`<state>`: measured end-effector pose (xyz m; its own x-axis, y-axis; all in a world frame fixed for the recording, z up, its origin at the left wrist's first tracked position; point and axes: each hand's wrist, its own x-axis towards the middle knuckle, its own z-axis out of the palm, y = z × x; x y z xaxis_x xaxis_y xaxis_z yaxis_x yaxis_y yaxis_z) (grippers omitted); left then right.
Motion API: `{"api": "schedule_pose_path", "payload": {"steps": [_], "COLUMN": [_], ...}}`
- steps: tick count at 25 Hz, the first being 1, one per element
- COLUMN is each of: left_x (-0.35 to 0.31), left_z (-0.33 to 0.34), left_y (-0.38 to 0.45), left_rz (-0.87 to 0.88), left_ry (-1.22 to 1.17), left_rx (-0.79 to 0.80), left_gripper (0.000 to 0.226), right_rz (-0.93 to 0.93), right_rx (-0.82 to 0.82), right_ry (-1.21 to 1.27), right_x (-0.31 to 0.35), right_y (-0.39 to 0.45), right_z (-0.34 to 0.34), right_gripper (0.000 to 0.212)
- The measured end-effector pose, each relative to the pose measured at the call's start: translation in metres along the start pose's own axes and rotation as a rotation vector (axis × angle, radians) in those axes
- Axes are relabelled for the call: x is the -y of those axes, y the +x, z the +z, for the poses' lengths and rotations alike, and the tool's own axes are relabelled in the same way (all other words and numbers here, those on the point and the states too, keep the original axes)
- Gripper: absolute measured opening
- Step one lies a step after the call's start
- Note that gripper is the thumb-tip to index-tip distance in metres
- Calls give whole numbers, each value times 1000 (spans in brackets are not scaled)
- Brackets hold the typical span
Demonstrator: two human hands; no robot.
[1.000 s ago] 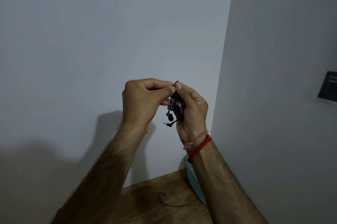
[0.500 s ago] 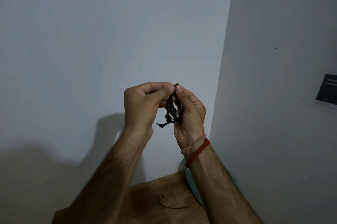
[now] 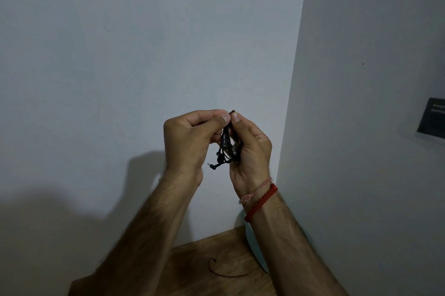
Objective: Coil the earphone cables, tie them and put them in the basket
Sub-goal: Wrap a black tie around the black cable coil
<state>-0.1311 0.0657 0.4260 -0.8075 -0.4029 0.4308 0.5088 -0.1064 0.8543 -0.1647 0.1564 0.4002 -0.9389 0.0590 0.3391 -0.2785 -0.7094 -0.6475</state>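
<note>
Up in front of the wall corner, well above the table (image 3: 192, 269), both hands meet around a small bundle of black earphone cable (image 3: 227, 144). Left hand (image 3: 190, 141): thumb and forefinger pressed together on the bundle's top edge, other fingers curled into the palm. Right hand (image 3: 250, 148): thumb on the top of the bundle, touching the left thumb tip; the rest of its fingers wrap behind the coil, clamped on it.

Cable looks like several tight loops stacked into a narrow upright oval, thin black cord with a slight sheen. A pale grey piece shows among the loops near the middle; what it is, cannot tell. From the lower left of the bundle a dark earbud (image 3: 219, 156) hangs free, and below it the plug (image 3: 213, 165) sticks out to the left, black body with a light metal tip. Whether the coil is tied yet, cannot tell.

Right wrist carries a red braided band (image 3: 262, 201) and a thin pink thread (image 3: 252, 193).

Down on the wooden table, a separate thin dark cord (image 3: 224, 272) lies in a loose curve. Just right of it, a pale blue-green basket (image 3: 251, 238) stands in the corner, mostly hidden behind the right forearm; only part of its rim shows.
</note>
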Motion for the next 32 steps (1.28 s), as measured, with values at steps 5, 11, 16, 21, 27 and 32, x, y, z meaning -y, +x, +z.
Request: {"api": "schedule_pose_path", "payload": {"steps": [5,11,16,21,27,32], "left_x": [-1,0,4,6,-18,-24], "left_z": [0,-4,-9,-12,-20,-10], "left_y": [1,7,9,19,41,46], "left_rz": [11,-17,20,-105,-361,-415], "left_ry": [20,-11,65,-7,86,134], "left_rx": [16,171,112,160,550,518], "left_gripper": [9,15,20,12,22,7], "right_rz": [-24,28,80,175,374,435], "right_rx": [38,76,129,245,425,500], "right_ry": [-18,22,25,-39,-141,-247], "right_x": [3,5,10,19,40,41], "right_y": [2,7,7,7,10,19], "right_z": [-3,-6,-8,-9,-11,-23], "right_gripper": [6,28,16,11,20,22]}}
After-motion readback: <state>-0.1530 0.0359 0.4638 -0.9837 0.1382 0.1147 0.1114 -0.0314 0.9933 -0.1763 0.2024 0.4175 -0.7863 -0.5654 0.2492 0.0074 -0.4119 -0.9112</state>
